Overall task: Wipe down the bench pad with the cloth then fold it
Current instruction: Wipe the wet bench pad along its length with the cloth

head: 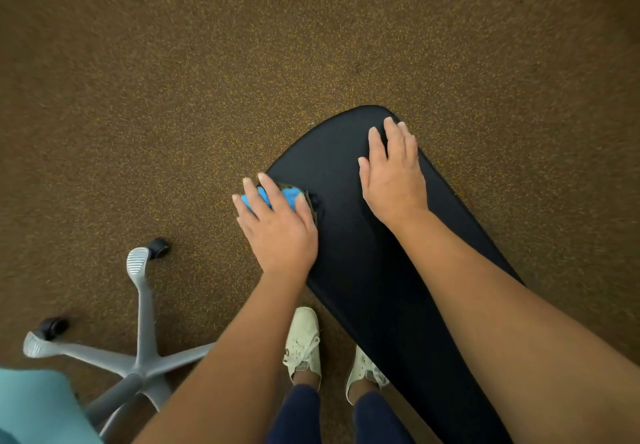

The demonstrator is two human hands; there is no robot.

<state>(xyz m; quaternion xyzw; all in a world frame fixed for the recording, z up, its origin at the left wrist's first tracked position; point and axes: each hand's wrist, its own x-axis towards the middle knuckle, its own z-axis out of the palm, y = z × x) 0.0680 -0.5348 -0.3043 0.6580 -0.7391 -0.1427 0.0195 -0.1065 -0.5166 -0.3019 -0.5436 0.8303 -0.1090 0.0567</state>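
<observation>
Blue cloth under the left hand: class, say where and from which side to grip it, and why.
Probably grip the blue cloth at its bunched edge showing past the left hand, from the left rim of the bench pad: the palm pins the rest.

Cream perforated lace-up shoes [303, 343] were worn below dark navy fitted trouser legs [298, 416]; the two forearms [221, 367] were left fully uncovered.
</observation>
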